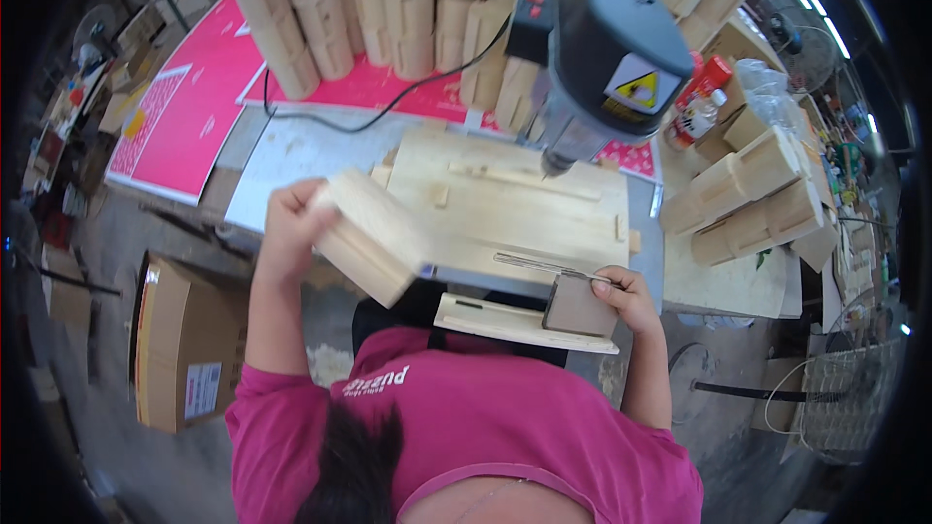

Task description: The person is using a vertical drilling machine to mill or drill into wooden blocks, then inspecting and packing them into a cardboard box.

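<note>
Main thing here is a chunky, pale wooden blocky piece (374, 247), held up in the air at the front left of the tabletop and kinda motion-blurred. The left hand (294, 228) has it gripped by its upper left end. Meanwhile the right hand (629, 299) is grasping a flat, grey-brown rectangular block (580, 306), with a thin metallic-looking strip (544, 264) sticking out leftward along its top; can't tell if that's pinched in the same grip. The block overlaps a long pale wooden board with a dark slot (515, 323), right by the person's magenta shirt (485, 398); can't tell whether those two actually touch. Just past the hands, a wide pale wooden panel with slim strips on it (505, 228) lies on the pale grey tabletop (291, 175), below a bulky black drill head with a yellow warning triangle (621, 49). A thin black cable (408, 93) loops off to the left, near bright pink printed sheets (209, 87). Tall stacks of pale wooden pieces (403, 15) line the back, and a brown cardboard box (189, 340) is down at left.
</note>
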Demonstrator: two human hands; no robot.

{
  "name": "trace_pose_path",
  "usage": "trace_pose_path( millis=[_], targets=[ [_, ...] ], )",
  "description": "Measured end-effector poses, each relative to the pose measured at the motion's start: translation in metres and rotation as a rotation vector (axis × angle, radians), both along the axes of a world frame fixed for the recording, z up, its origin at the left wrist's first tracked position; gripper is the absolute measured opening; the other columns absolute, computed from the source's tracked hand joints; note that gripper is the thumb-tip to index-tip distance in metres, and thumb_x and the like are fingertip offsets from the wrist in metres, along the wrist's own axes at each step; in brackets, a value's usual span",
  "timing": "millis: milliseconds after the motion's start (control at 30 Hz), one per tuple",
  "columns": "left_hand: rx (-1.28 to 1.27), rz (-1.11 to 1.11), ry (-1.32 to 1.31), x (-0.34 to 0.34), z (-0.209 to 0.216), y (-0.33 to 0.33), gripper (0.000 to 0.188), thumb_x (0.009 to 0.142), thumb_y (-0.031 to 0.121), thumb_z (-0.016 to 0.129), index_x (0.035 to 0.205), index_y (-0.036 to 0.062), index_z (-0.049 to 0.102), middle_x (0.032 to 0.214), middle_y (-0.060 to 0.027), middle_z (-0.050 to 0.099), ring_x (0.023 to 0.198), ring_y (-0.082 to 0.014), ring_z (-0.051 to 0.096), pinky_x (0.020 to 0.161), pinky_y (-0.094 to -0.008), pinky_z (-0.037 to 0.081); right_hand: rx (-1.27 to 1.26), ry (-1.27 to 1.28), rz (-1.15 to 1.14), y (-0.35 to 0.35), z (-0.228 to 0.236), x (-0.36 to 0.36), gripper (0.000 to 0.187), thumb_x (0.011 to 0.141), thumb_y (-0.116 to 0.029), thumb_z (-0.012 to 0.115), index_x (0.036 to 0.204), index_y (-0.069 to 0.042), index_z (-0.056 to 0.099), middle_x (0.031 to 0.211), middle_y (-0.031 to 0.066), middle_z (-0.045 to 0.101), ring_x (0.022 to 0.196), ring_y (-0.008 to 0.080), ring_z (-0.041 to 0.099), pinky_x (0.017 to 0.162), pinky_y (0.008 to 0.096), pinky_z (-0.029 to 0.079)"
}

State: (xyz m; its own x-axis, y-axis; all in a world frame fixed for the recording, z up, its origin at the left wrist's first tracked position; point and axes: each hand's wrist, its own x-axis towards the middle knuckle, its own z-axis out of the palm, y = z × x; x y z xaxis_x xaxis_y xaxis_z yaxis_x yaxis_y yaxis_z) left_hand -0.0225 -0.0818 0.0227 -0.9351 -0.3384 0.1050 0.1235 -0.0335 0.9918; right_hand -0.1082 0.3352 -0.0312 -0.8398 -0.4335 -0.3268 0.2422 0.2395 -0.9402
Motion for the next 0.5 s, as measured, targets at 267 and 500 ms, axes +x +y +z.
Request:
trace_pose_path(
  millis=[267, 500],
  targets=[
    [0.032, 0.146, -0.261, 0.001, -0.02, 0.029, 0.025, 0.077, 0.021, 0.065, 0.063, 0.0027, 0.058, 0.057, 0.0015, 0.052, 0.048, -0.0042, 0.042, 0.044, -0.0208, 0.033, 0.181, 0.56, 0.118, -0.027, 0.045, 0.026, 0.021, 0.07, -0.006, 0.071, 0.089, 0.0, 0.063, 0.076, 0.0032, 0.057, 0.072, 0.0126, 0.052, 0.067, 0.0246, 0.041],
    [0.108, 0.098, -0.267, -0.001, -0.037, 0.064, 0.029, 0.079, 0.024, 0.065, 0.059, 0.0037, 0.057, 0.054, 0.0031, 0.05, 0.046, -0.0017, 0.037, 0.042, -0.0204, 0.027, -0.048, 0.574, -0.069, -0.02, 0.034, 0.021, 0.022, 0.071, -0.009, 0.07, 0.091, 0.0, 0.064, 0.086, 0.0059, 0.058, 0.083, 0.0149, 0.052, 0.075, 0.0263, 0.04]
  ],
)
